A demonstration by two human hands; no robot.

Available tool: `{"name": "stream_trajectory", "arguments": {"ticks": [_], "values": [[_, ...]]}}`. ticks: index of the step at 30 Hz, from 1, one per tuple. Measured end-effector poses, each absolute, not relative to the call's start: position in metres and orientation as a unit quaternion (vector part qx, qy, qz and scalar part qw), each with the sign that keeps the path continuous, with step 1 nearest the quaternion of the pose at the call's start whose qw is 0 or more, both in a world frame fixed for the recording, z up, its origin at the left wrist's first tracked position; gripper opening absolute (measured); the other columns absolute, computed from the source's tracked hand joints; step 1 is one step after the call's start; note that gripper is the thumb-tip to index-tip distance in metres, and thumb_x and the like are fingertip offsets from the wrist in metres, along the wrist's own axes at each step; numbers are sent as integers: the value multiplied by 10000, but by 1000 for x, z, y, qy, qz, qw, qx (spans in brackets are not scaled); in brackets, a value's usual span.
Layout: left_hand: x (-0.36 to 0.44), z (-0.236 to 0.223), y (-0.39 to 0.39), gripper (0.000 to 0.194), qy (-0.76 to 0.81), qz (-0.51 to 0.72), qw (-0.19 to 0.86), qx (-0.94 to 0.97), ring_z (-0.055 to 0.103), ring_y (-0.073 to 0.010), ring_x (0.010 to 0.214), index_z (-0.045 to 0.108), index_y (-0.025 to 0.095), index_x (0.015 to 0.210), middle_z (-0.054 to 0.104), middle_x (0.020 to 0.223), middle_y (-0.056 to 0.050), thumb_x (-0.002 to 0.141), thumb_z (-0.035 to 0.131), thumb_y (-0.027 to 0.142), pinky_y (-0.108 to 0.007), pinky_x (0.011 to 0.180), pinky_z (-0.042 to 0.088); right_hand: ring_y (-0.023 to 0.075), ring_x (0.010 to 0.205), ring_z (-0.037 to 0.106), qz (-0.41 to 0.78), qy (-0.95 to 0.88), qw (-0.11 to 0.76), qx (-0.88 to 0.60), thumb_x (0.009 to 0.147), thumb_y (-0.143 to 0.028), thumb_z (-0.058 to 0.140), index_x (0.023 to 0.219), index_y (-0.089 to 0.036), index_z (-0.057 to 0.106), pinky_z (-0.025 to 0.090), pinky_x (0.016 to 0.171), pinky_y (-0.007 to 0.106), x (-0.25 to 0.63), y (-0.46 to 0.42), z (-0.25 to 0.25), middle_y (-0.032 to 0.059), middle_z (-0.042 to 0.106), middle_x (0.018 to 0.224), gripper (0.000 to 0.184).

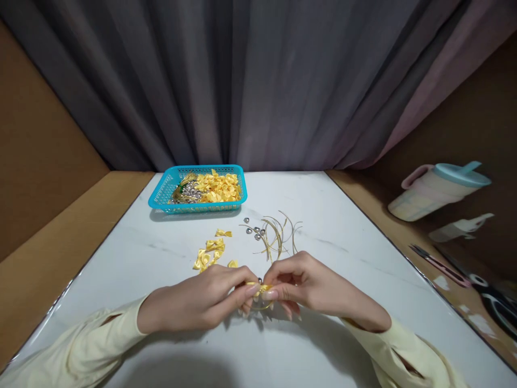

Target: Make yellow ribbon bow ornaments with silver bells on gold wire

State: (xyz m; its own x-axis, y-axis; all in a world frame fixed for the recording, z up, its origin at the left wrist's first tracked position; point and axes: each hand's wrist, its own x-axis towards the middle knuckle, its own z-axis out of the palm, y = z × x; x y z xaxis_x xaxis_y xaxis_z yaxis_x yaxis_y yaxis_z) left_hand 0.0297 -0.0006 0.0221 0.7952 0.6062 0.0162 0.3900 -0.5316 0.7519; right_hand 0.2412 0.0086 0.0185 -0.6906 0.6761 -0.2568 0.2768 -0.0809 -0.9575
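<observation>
Fingers [242, 275] of the L hand [194, 302] & R hand [319, 283] nearly meet, thumb & forefinger of each pressed close, pinching a yellow bow [264, 288] betw. them, low centre over the white table [315, 194]. Silver bead [260, 281] shows just above it, gold cord [262, 308] curves below; can't tell if they're joined. Tip grip's prob. b/c the pieces are tiny; holding from both sides likely stops twisting. Spare bows [215, 246] lie nr the L hand, loose beads [257, 230] & spare cords [278, 237] beyond the R, prob. grouped by kind for quick picking. Blue basket [197, 207] w/ more stock sits far back, presumably leaving room up front. Lidded cup [438, 188] stands off to the R, likely out of the way.
</observation>
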Motion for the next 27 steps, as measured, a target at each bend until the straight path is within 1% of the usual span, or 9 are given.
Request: {"name": "stream_trajectory", "arguments": {"ticks": [6, 9, 12, 14, 16, 18, 20, 23, 27], "values": [[29, 22, 2, 212, 290, 148, 406, 854, 564, -84, 660, 534, 168, 849, 627, 723, 18, 956, 355, 210, -185, 669, 398, 78, 550, 526, 543, -726, 184, -380, 771, -327, 659, 831, -144, 626, 408, 496, 162, 249, 10, 28, -7, 597, 654, 195], [29, 24, 1, 214, 296, 148, 424, 843, 571, -80, 633, 534, 164, 836, 629, 683, 23, 955, 364, 218, -180, 656, 402, 73, 534, 525, 588, -698, 151, -380, 795, -315, 623, 957, -139, 611, 409, 466, 161, 255, 14, 24, 10, 616, 715, 239], [29, 26, 0, 239, 298, 149, 430, 840, 568, -81, 605, 540, 159, 805, 630, 659, 20, 953, 366, 231, -182, 641, 405, 49, 446, 474, 646, -666, 86, -362, 773, -281, 645, 1086, -133, 587, 387, 420, 154, 252, 16, 9, 3, 627, 675, 351], [30, 27, 0, 250, 296, 146, 433, 839, 564, -84, 589, 541, 158, 790, 632, 647, 16, 949, 369, 242, -185, 629, 408, 29, 376, 415, 692, -636, 56, -335, 772, -262, 642, 1082, -126, 592, 350, 375, 144, 246, 15, -2, -22, 610, 608, 342], [31, 28, 0, 257, 293, 136, 441, 837, 567, -89, 585, 541, 158, 787, 636, 641, 11, 949, 364, 250, -190, 628, 414, 18, 326, 368, 728, -608, 51, -313, 808, -254, 588, 961, -111, 628, 314, 342, 139, 238, 15, -11, -43, 578, 533, 213], [31, 28, 0, 272, 292, 121, 451, 835, 576, -96, 601, 541, 157, 780, 642, 650, 2, 950, 354, 256, -196, 637, 424, 15, 303, 373, 740, -589, 69, -318, 836, -244, 536, 824, -107, 640, 309, 333, 134, 235, 16, -15, -48, 565, 489, 173], [31, 28, 0, 286, 297, 106, 457, 832, 581, -102, 610, 541, 157, 766, 647, 655, -5, 950, 350, 264, -204, 644, 429, 27, 326, 461, 730, -575, 112, -353, 837, -260, 536, 763, -107, 642, 337, 338, 135, 236, 19, -12, -15, 619, 541, 201], [31, 29, 1, 291, 319, 95, 467, 819, 572, -102, 584, 539, 159, 747, 647, 648, -3, 943, 360, 278, -207, 625, 427, 93, 492, 632, 684, -571, 210, -403, 820, -323, 574, 788, -102, 668, 411, 376, 157, 245, 25, -3, 79, 703, 782, 242], [32, 30, 4, 300, 341, 89, 479, 804, 569, -99, 585, 535, 160, 722, 639, 646, 5, 940, 366, 277, -201, 614, 420, 156, 660, 689, 638, -567, 305, -422, 827, -349, 578, 942, -129, 689, 486, 454, 212, 256, 23, 8, 122, 698, 993, 272]]}}
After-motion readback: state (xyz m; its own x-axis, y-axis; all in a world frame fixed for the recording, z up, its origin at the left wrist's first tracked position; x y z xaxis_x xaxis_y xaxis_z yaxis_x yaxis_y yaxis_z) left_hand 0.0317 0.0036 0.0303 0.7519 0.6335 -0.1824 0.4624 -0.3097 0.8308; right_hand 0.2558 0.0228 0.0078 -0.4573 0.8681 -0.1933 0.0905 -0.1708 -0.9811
